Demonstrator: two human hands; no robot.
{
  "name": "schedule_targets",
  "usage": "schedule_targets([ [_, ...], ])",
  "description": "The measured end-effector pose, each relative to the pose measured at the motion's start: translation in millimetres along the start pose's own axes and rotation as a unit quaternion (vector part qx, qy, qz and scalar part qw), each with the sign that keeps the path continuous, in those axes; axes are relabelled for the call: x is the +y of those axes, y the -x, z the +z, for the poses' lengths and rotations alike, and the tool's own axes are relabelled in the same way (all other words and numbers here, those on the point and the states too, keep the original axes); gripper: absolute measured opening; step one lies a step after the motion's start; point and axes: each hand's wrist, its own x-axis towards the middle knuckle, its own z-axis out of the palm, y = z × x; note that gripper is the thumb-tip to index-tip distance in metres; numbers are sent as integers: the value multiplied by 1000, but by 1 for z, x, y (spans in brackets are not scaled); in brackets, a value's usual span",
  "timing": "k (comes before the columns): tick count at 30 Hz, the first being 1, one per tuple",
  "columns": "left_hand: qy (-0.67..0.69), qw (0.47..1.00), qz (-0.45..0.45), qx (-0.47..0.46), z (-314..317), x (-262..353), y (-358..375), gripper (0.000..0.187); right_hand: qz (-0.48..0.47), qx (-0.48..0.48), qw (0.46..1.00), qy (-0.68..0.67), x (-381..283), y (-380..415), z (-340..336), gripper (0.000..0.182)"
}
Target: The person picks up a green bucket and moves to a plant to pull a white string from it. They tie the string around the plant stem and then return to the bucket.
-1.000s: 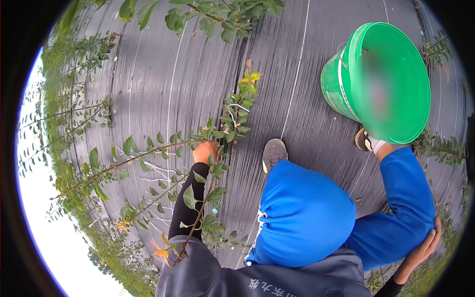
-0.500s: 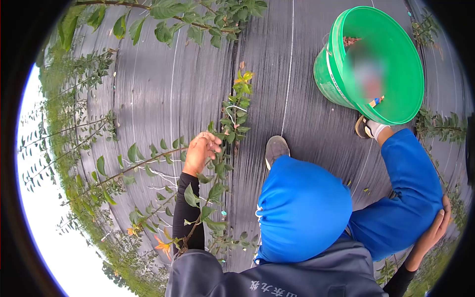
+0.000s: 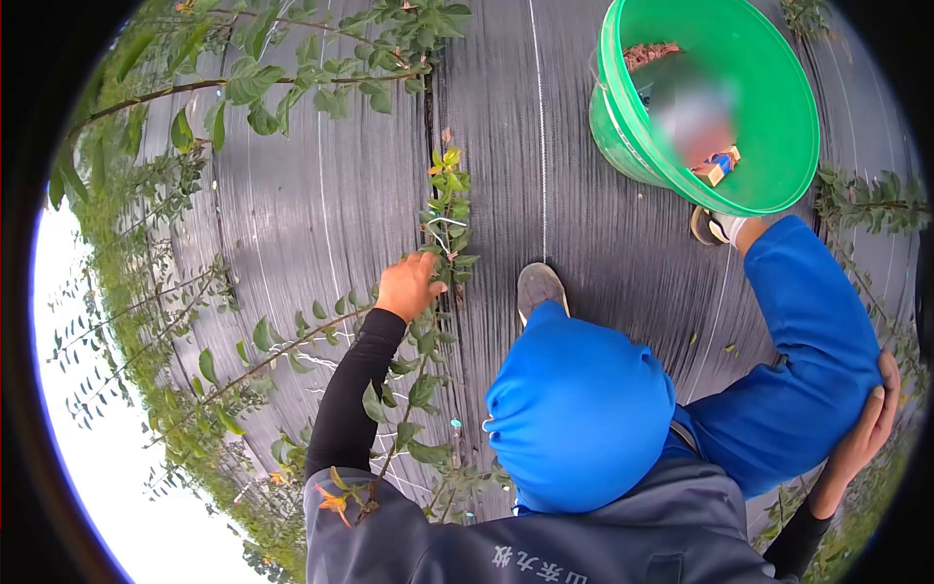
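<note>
One green bucket (image 3: 769, 117) up top, and I'll place everything from that. Two hands in my view. My left hand (image 3: 407, 285) sits well to the left of the bucket and lower, fingers curled down around a leafy stem (image 3: 446, 209); I can't tell how tightly they close, since the leaves cover the fingertips. My right hand (image 3: 869, 428) is far below the bucket, flat and open against the blue trouser leg (image 3: 798, 341), holding nothing.

The stem: one slim shoot standing up from the black ground fabric (image 3: 603, 253), left of the bucket and across a white line (image 3: 541, 127) in the fabric. Small glossy green leaves run up it, the tip leaves are yellowish with a touch of red, and a loop of white tie (image 3: 440, 226) hangs on it just above my left hand. More of its leaves trail down past my black sleeve (image 3: 345, 399).

Two shoes: one grey (image 3: 538, 288), below and left of the bucket, one with a white sock (image 3: 718, 228) right under the bucket's rim. Inside the bucket, one small orange-and-blue item (image 3: 720, 167) near the lower wall and some brown litter (image 3: 650, 54) at the top; the middle is blurred. Several long leafy branches (image 3: 253, 88) arch far left of the bucket.
</note>
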Motion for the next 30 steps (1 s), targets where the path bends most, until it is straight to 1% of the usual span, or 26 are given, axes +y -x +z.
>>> schedule_targets([
  [2,-8,1000,-12,1,8,-2,0,35,-2,-2,1000,3,-1,0,1,36],
  [4,-5,999,-8,45,15,-3,2,32,-6,-6,1000,7,-3,-1,1,36],
  [5,-4,999,-9,43,17,-3,3,32,-3,-11,1000,13,-4,-2,0,35],
  [7,37,997,-29,56,19,-3,2,28,0,-15,1000,18,-4,-2,0,35],
  [8,37,997,-28,56,20,-4,2,28,-2,-14,1000,19,-4,-2,-1,35],
  [10,113,987,-13,114,23,-7,3,24,-2,-14,1000,22,-3,-2,-1,35],
  [11,114,987,-11,113,24,-7,2,24,1,-14,1000,23,-5,-2,0,35],
  [13,142,981,-41,126,24,-8,2,20,5,-14,1000,25,-6,-1,0,35],
  [17,137,981,-55,126,27,-7,0,19,-4,-19,999,28,-5,-2,0,35],
  [20,127,985,-64,100,24,-5,-1,20,-4,-20,999,35,-6,-2,0,35],
  [22,236,965,-87,68,25,-7,-5,19,-2,-20,999,38,-7,-2,0,35],
  [23,236,965,-87,67,27,-10,-7,19,0,-20,999,31,-6,-2,0,35],
  [25,381,912,-154,12,32,-18,-13,20,1,-20,999,25,-6,-1,1,35],
  [26,381,912,-154,12,36,-25,-16,20,3,-18,1000,22,-6,-1,1,35],
  [28,467,844,-264,26,39,-33,-23,23,5,-16,1000,19,-7,-1,1,35],
  [29,466,844,-264,25,38,-35,-26,23,0,-18,999,26,-8,-2,1,35],
  [30,402,877,-259,45,36,-37,-27,24,-5,-21,999,33,-9,-2,1,35],
])
